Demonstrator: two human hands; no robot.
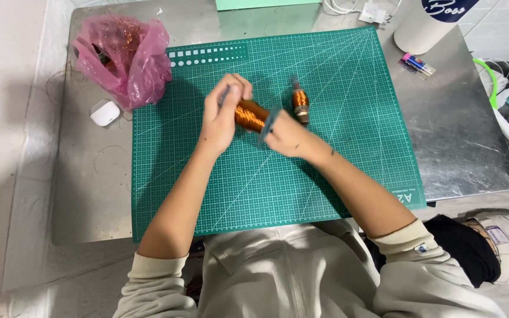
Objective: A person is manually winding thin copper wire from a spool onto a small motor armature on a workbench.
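Both my hands hold one spool of copper wire (250, 115) above the green cutting mat (349, 176). My left hand (222, 118) grips the spool's left end, fingers curled over its flange. My right hand (290, 135) grips the right end, where a grey flange shows between the fingers. The spool lies roughly level, tilted slightly down to the right. A second, smaller copper wire spool (300, 103) lies on the mat just behind my right hand, apart from it.
A pink plastic bag (126, 56) with tangled copper wire sits at the mat's back left, a small white case (105, 112) beside it. A white cylinder (425, 23) and a small colourful item (418, 63) stand at the back right. Tools lie past the metal table's (466, 129) right edge.
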